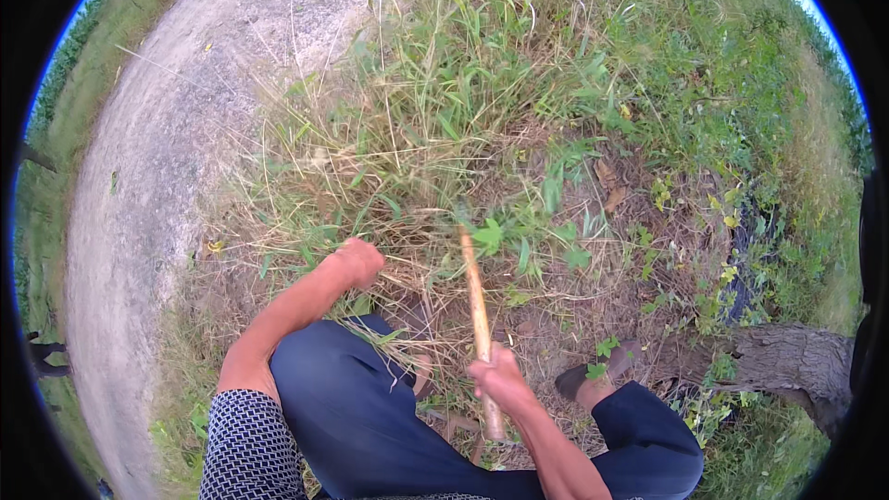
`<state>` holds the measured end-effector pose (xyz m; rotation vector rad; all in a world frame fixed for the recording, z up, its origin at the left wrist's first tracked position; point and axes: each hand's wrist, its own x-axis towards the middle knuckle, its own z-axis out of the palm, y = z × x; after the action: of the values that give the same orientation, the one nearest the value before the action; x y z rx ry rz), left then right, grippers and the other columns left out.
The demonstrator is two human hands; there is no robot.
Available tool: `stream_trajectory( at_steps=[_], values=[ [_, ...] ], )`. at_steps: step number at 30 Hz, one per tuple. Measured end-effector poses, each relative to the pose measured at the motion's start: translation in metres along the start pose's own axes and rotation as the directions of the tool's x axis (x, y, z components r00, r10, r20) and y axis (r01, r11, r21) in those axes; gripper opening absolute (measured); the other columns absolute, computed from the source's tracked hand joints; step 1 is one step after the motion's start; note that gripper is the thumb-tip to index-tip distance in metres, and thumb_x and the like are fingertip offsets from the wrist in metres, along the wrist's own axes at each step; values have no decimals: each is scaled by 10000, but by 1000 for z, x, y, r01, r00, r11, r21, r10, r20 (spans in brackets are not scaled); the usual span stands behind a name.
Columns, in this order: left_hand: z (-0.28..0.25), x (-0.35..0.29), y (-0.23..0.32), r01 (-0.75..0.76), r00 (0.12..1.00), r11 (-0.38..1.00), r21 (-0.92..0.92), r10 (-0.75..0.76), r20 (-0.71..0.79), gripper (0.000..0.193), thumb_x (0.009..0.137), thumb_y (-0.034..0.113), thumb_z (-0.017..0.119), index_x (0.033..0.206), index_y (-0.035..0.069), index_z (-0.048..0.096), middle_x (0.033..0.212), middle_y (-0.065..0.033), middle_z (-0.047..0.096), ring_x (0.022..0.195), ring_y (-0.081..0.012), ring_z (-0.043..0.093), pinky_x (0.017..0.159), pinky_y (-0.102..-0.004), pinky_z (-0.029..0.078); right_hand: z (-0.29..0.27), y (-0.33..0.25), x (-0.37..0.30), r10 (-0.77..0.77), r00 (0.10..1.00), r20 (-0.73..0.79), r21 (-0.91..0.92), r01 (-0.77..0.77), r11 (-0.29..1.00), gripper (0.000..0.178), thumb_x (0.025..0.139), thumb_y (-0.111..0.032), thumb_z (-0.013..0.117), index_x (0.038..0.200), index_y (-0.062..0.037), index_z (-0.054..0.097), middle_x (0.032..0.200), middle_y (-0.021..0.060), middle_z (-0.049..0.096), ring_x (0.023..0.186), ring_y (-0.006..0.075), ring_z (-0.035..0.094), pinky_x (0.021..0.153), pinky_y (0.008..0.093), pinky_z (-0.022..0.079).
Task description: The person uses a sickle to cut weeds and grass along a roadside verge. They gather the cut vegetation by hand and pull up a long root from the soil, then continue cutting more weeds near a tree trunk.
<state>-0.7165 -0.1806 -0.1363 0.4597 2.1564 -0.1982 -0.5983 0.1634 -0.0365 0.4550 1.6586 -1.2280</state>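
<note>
My right hand point(500, 377) is wrapped round the lower part of a long, pale wooden tool handle point(477, 301). The handle points up and away from me into the weeds, and its far end is blurred among leaves, so I cannot make out the tool's head. My left hand point(358, 264) is closed in a fist at the near edge of a clump of tall grass point(398, 167), green mixed with dry straw. Stems run out from about the fist, and the fingers' inner side is hidden.
Loose cut stalks point(394, 347) lie by my bent left knee point(343, 380). A rough tree trunk point(787, 361) stands at the right, near my shoe point(571, 381). Dark sheeting point(741, 259) shows beyond it. A gravel track point(148, 148) curves along the left.
</note>
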Motion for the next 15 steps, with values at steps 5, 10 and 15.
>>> stream_trajectory(
  at_steps=[5,10,15],
  values=[
    [5,3,-2,-27,998,1000,3,27,-50,248,870,199,713,1056,84,830,1088,-152,819,1073,-330,790,920,-466,622,-24,-50,17,-53,983,-174,53,63,997,326,931,-57,605,1224,70,540,834,67,580,690,177,591,594,350,525],
    [1,3,-1,-51,994,999,19,53,-93,216,842,181,733,1020,104,830,1051,-139,820,1040,-316,795,873,-469,626,23,-10,27,-46,998,44,-88,50,995,568,913,-23,638,1393,163,400,1058,166,567,751,199,599,576,350,548],
    [-1,-4,-12,-37,996,999,-12,35,-85,231,844,190,736,1036,107,834,1073,-136,820,1050,-317,795,873,-469,630,-16,-19,9,4,999,49,-30,-2,1000,335,933,-58,610,1230,87,557,787,60,587,633,162,572,580,343,520]
  ],
)
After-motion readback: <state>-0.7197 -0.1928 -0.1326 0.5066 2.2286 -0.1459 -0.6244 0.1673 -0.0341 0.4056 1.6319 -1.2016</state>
